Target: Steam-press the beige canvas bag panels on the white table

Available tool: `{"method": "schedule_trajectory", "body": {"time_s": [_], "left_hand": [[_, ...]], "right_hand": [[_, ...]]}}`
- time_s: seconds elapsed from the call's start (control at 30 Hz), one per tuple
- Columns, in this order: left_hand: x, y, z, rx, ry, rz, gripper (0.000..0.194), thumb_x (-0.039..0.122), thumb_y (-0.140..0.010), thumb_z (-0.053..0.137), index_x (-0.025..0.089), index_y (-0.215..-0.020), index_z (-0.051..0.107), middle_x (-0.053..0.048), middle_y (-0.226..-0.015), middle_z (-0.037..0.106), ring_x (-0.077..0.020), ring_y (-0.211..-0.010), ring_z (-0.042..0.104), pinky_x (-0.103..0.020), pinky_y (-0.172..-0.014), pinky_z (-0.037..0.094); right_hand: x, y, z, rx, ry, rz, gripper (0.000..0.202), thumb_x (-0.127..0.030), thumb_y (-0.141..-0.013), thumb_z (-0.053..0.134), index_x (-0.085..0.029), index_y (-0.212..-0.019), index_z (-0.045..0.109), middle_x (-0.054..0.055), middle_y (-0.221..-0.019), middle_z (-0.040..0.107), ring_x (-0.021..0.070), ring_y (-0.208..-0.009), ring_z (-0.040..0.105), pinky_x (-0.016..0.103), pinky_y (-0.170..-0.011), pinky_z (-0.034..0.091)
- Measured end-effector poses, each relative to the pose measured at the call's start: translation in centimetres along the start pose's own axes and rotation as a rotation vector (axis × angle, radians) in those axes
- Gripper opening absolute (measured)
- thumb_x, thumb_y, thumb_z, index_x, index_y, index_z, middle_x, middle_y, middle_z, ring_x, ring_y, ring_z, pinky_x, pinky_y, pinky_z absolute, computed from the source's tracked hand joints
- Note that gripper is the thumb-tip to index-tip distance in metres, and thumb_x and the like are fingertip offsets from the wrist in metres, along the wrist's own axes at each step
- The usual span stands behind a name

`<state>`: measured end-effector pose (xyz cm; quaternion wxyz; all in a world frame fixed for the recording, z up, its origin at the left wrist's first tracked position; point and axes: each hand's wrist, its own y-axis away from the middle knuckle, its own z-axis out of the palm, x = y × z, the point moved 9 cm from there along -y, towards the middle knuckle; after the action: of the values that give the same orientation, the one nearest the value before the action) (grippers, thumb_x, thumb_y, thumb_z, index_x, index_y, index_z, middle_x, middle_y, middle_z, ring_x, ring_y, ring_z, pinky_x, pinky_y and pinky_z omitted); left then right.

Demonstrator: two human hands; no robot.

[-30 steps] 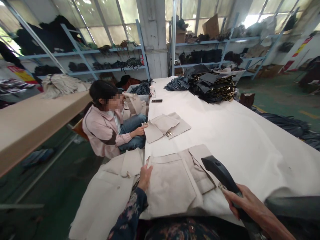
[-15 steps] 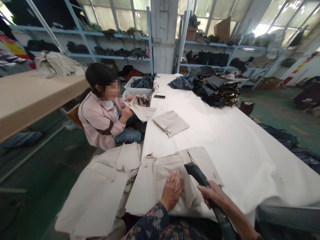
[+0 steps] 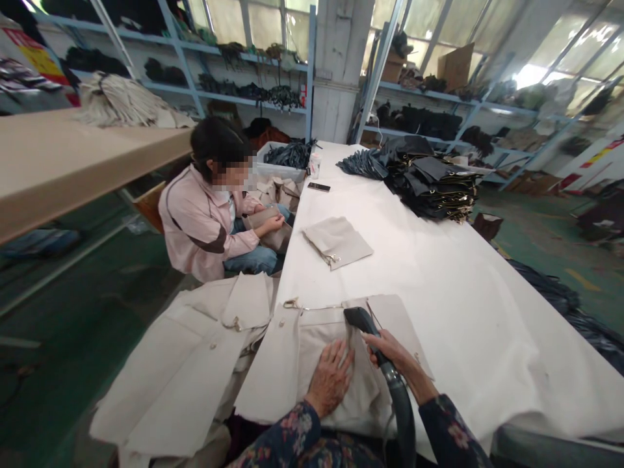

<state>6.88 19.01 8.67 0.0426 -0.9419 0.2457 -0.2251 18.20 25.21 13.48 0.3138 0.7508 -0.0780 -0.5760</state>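
Observation:
My left hand (image 3: 330, 377) lies flat on a beige bag piece (image 3: 312, 344), its fingers stretched out over the fabric near the edge of the white table. My right hand (image 3: 390, 354) is wrapped round a black nozzle (image 3: 363, 320) with a thick black hose that runs down toward me. The nozzle's wide tip is at the upper right part of the bag piece, just beyond my left fingers. A gold-coloured clasp (image 3: 291, 303) sits at the piece's upper left corner. Beige flaps (image 3: 397, 318) spread out on its right side.
More beige pieces (image 3: 180, 357) are heaped on the left. Another folded beige piece (image 3: 337, 240) and a phone (image 3: 318, 186) lie farther up the table. Black bags (image 3: 429, 182) are stacked at the far end. A seated co-worker (image 3: 209, 214) handles beige fabric at the table's left side.
My right hand has carried the nozzle left and slightly upward across the bag piece. My left hand still rests flat. The co-worker's hands have lowered toward the lap with beige fabric.

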Motion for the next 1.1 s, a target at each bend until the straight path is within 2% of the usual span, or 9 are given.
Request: {"method": "schedule_trajectory", "body": {"time_s": [0.23,0.3,0.47,0.57,0.67,0.8,0.9,0.97,1.1], "left_hand": [[-0.3,-0.1,0.2,-0.009,-0.001,-0.025,0.059,0.033,-0.086,0.047,0.022,-0.141,0.032,-0.012,-0.150,0.029,-0.0292,-0.138,0.023,-0.049,-0.109,0.024],[-0.3,-0.2,0.2,-0.008,-0.018,-0.018,0.059,0.034,-0.086,0.047,0.022,-0.142,0.031,-0.012,-0.151,0.029,-0.0290,-0.138,0.023,-0.048,-0.109,0.023],[-0.1,-0.3,0.3,-0.003,-0.093,0.000,0.056,0.033,-0.088,0.045,0.021,-0.142,0.031,-0.012,-0.151,0.029,-0.0286,-0.139,0.022,-0.048,-0.109,0.022],[0.0,-0.4,0.6,-0.024,-0.109,-0.005,0.057,0.033,-0.088,0.046,0.021,-0.142,0.030,-0.012,-0.151,0.028,-0.0283,-0.139,0.022,-0.048,-0.109,0.022],[0.0,-0.5,0.9,-0.043,-0.112,-0.016,0.057,0.031,-0.088,0.045,0.019,-0.141,0.031,-0.013,-0.150,0.029,-0.0286,-0.138,0.022,-0.048,-0.110,0.021],[0.1,-0.6,1.1,-0.070,-0.108,-0.011,0.057,0.029,-0.086,0.046,0.016,-0.141,0.032,-0.014,-0.149,0.031,-0.0282,-0.139,0.021,-0.048,-0.110,0.020],[0.1,-0.6,1.1,-0.071,-0.119,-0.014,0.057,0.026,-0.085,0.046,0.014,-0.140,0.033,-0.015,-0.149,0.031,-0.0276,-0.139,0.022,-0.047,-0.111,0.021],[0.1,-0.6,1.0,-0.062,-0.127,-0.020,0.056,0.025,-0.086,0.045,0.015,-0.139,0.034,-0.014,-0.149,0.032,-0.0273,-0.139,0.022,-0.047,-0.111,0.021],[0.3,-0.6,0.6,-0.045,-0.123,-0.016,0.055,0.021,-0.085,0.043,0.015,-0.139,0.035,-0.014,-0.149,0.032,-0.0275,-0.138,0.022,-0.048,-0.110,0.022]], "right_hand": [[2.3,1.6,-0.6,-0.029,0.021,0.060,0.043,-0.058,-0.076,0.057,-0.017,-0.065,0.049,-0.005,-0.046,0.049,0.0087,-0.036,0.045,0.020,-0.036,0.040],[2.5,1.3,-0.5,-0.039,0.032,0.069,0.044,-0.059,-0.076,0.055,-0.018,-0.061,0.048,-0.005,-0.043,0.047,0.0086,-0.034,0.043,0.020,-0.035,0.039],[0.2,-2.0,-1.0,-0.001,0.019,0.033,0.040,-0.055,-0.077,0.057,-0.017,-0.064,0.050,-0.005,-0.046,0.050,0.0085,-0.040,0.048,0.018,-0.040,0.041],[-0.4,-2.2,-2.1,0.011,-0.012,0.027,0.039,-0.054,-0.075,0.061,-0.017,-0.068,0.052,-0.005,-0.048,0.052,0.0085,-0.041,0.048,0.018,-0.041,0.041],[1.0,0.7,-3.6,0.020,-0.023,0.063,0.040,-0.053,-0.073,0.063,-0.016,-0.064,0.052,-0.004,-0.045,0.050,0.0089,-0.038,0.047,0.019,-0.038,0.040],[4.3,7.7,-4.5,0.061,-0.016,0.124,0.039,-0.053,-0.076,0.060,-0.017,-0.061,0.050,-0.004,-0.042,0.049,0.0103,-0.037,0.047,0.020,-0.037,0.040],[6.8,12.4,-3.7,0.068,-0.004,0.164,0.039,-0.052,-0.078,0.058,-0.018,-0.062,0.049,-0.005,-0.039,0.047,0.0095,-0.033,0.044,0.020,-0.035,0.039],[8.3,14.4,-2.6,0.065,-0.028,0.171,0.039,-0.053,-0.078,0.058,-0.018,-0.062,0.047,-0.006,-0.041,0.046,0.0092,-0.034,0.044,0.021,-0.036,0.040],[10.0,15.0,-0.2,0.043,-0.078,0.157,0.039,-0.054,-0.080,0.055,-0.019,-0.068,0.046,-0.006,-0.045,0.047,0.0089,-0.035,0.044,0.021,-0.036,0.040]]}}
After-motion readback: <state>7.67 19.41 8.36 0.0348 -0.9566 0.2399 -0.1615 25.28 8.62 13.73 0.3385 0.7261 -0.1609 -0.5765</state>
